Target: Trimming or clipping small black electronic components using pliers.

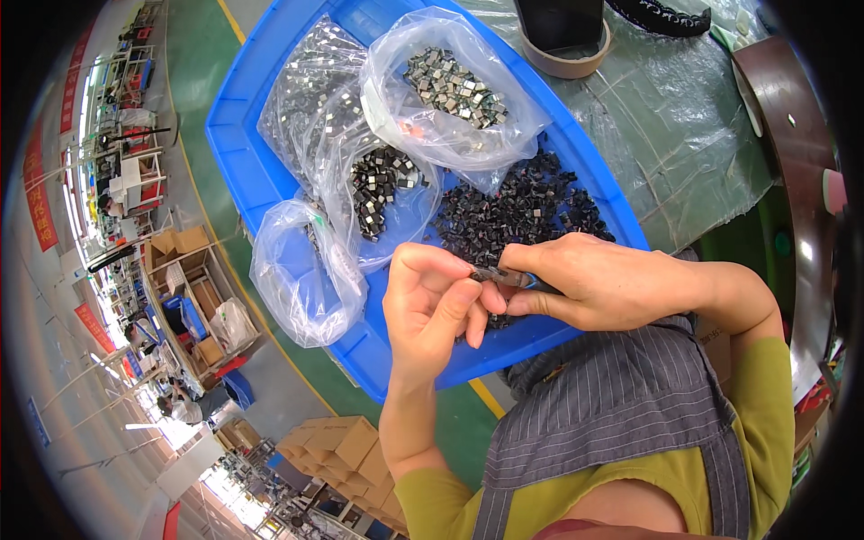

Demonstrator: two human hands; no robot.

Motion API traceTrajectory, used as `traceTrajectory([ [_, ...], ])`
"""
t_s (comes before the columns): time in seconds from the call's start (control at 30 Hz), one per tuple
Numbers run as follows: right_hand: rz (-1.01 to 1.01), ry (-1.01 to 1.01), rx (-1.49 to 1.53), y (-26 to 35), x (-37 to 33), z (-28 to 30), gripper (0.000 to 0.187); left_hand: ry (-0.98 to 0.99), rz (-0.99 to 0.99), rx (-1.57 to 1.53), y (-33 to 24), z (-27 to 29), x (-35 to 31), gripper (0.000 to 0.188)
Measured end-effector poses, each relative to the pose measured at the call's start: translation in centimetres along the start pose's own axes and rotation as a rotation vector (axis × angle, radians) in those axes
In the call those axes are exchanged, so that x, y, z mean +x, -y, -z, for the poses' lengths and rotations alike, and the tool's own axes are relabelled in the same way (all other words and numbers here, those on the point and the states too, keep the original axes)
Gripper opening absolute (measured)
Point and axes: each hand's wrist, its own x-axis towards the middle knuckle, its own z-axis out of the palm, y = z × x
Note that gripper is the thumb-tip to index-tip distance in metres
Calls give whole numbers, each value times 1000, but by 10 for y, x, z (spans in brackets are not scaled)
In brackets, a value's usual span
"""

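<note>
Over a blue tray (247,171) of small dark parts (531,202), the right hand (598,279) pinches a small tool (504,276); the left hand (432,306), fingers curled, touches its tip.

View: head, single fisheye, worn on the person's head | Facing: steeply down, over the chest onto the blue tray (252,171) and the counter (684,117) | Range: close, both hands near frame centre | Rim: straight edges bend; factory floor far off at left | Shared views: only one
</note>
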Motion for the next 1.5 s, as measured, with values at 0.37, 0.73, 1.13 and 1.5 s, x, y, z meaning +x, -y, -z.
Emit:
traceTrajectory([
  [0.37,-1,35,63,-2,-6,7,30,32,-18,-59,8,-5,7,13],
  [0.73,-194,-139,-121,15,-1,-12,22,50,157,-100,7,-3,8,14],
  [1.13,-209,-235,-129,10,-5,-17,21,-184,-617,907,26,-14,2,13],
  [1.5,-40,-23,-16,3,8,0,22,22,-180,711,-13,11,2,10],
])
